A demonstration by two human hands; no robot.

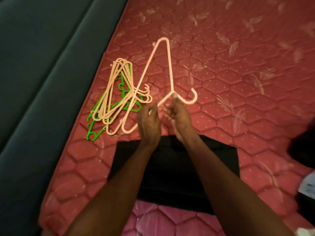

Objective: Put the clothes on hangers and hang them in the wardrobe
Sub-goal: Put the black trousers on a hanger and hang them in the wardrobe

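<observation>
Hanger (167, 65), pink, is lifted off the mattress (238, 74) with its hook pointing right and its long bar running up-left, probably so one shoulder can be fed into the garment (170, 167) just below. The right hand (180, 116) pinches the neck where hook meets arms, the thumb tip on the junction; the left hand (150, 121) has its fingers curled round the lower arm, a steadying grip. The black garment lies flat under both wrists, its top edge close to the hands, so the hanger seems held ready above the opening. Just left, touching the held hanger's lower corner, sits the pile of spare hangers (117, 96), cream over green, kept within reach. Beyond the pile the mattress edge meets a dark padded surface (42, 65); open mattress to the right gives more room to swing the hook
</observation>
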